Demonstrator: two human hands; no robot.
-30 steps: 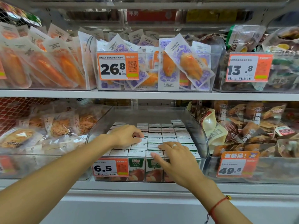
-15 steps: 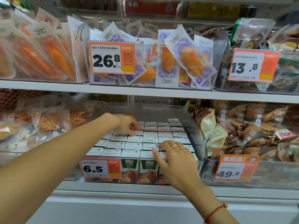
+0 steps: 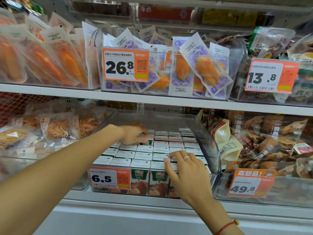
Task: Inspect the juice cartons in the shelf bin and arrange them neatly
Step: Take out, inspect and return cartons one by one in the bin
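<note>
A clear plastic bin on the lower shelf holds several rows of juice cartons with white tops; the front ones show green faces with apples. My left hand reaches to the back left of the bin and pinches one carton, which stands a little higher than its neighbours with its green side showing. My right hand rests with fairly straight fingers on the tops of the front right cartons and wears a ring.
An orange 6.5 price tag hangs on the bin's front. Bins of bagged snacks stand to the left and right. The shelf board above carries pouches and a 26.8 tag, leaving limited headroom.
My left hand has moved farther back in the bin and taken hold of a carton, which has risen slightly. My right hand stays on the front cartons.
</note>
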